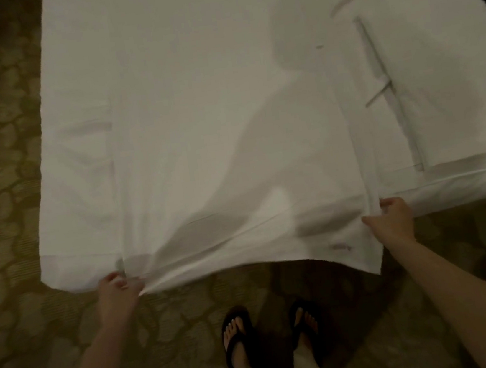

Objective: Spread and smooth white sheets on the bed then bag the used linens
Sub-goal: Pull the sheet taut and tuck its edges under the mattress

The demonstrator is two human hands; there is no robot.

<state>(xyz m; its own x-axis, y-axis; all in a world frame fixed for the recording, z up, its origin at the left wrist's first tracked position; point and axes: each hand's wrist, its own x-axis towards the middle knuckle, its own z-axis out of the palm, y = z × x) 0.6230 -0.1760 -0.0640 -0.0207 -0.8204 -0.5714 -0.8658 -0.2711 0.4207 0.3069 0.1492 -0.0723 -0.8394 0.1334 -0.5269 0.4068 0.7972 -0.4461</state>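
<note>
A bed [83, 204] dressed in white is filling the frame from 9 o'clock to 3 o'clock, its foot edge facing the person standing at 6 o'clock. Over it, a white top sheet [227, 124] is lying down the middle, billowing in soft folds near the foot and overhanging the edge toward 6 o'clock. Patterned olive carpet [1, 215] is showing at 9 o'clock and across the bottom of the view. A folded white layer with a raised seam [440, 96] is lying on the bed at 3 o'clock, just beside the top sheet.

The left hand [117, 293], at 7 o'clock, is pinching the sheet's near corner, fingers curled round bunched fabric. The right hand [392, 223], at 4 o'clock, is gripping the sheet's right edge, thumb pressed on top and fingers curled underneath. Both bare forearms are reaching forward. Black flip-flops [237, 339] are showing on the feet at 6 o'clock, below the overhanging hem.
</note>
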